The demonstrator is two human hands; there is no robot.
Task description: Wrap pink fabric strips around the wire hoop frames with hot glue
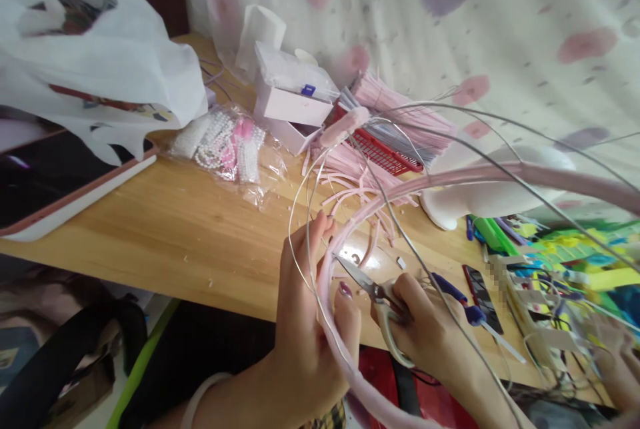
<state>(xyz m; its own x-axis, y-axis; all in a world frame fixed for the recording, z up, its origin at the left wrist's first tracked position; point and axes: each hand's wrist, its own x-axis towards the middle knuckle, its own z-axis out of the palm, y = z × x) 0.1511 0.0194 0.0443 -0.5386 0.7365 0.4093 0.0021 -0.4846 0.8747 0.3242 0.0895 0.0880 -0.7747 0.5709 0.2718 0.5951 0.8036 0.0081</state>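
Observation:
My left hand [315, 322] is closed around a wire frame [400, 216], where a stretch is wrapped in pink fuzzy material [327, 282]. Bare silvery wires loop up and away from this hand toward the right. In my right hand [425, 322] is a pair of scissors [387, 299] with light handles. Their blades point left and touch or nearly touch the pink wrapped wire beside my left thumb; whether they are fully closed I cannot tell. A pink fuzzy tuft [345, 128] sits at the frame's upper end.
Loose pink stems [360, 182] lie behind a red basket [385, 149] area. A bag of beads [230, 146], white boxes [295, 99] and a tablet [65, 176] stand to the left. At right are a phone [483, 296], a screwdriver [450, 288] and another person's hand [615, 349].

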